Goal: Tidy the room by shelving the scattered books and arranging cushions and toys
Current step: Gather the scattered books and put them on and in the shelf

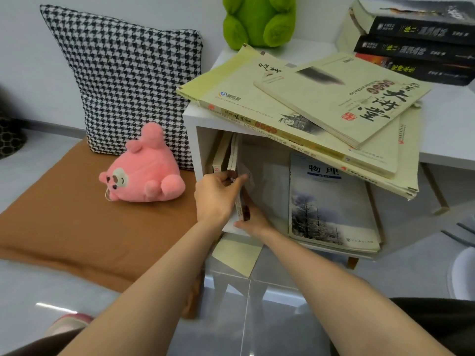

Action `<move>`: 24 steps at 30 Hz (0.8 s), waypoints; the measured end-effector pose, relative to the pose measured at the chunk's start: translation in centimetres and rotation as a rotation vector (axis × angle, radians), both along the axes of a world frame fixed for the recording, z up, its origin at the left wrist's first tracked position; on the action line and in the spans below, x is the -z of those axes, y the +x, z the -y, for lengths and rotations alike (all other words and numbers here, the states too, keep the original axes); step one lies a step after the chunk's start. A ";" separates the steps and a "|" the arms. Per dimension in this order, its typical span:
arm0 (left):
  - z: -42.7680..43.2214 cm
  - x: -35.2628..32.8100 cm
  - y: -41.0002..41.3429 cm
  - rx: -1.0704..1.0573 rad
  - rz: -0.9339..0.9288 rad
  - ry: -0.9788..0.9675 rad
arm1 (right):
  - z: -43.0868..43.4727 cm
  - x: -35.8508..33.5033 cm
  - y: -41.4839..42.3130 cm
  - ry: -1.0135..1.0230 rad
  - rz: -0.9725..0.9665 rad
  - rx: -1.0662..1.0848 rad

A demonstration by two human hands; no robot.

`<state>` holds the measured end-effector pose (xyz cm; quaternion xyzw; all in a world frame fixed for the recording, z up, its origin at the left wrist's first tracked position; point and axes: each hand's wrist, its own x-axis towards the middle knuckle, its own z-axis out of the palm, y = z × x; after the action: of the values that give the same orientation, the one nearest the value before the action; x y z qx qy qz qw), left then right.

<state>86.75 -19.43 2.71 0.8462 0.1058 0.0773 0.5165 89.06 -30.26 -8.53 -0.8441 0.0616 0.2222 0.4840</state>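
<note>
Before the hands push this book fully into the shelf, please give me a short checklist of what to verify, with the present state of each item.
1. Both hands hold the book: ok. The left hand is on its top edge and the right hand supports it from below; the book stands upright at the opening.
2. Room beside the upright books at the left wall: ok, open space to their right.
3. The physics book leaning inside is clear of the path: ok, it sits at the right.
4. The pile of books on top is stable: not ok, it overhangs the front edge.
5. Depth behind the book: cannot tell.
</note>
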 end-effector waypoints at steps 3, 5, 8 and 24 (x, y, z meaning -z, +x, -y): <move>-0.8 0.4 0.0 -0.011 -0.001 0.046 | -0.6 0.4 0.3 -0.009 0.022 0.010; -1.4 0.5 0.0 -0.027 0.002 0.085 | -1.1 0.7 0.4 -0.006 0.064 0.014; -1.9 0.5 -0.2 -0.074 -0.006 0.143 | -1.9 0.4 0.2 -0.020 0.100 -0.001; -3.0 -1.4 -1.5 0.151 0.377 0.689 | -1.7 0.6 -0.5 -0.181 0.095 -0.108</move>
<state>85.30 -16.45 4.09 0.9463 -0.0855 0.2239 0.2171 88.60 -28.54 -9.11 -0.8961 0.0127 0.2010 0.3956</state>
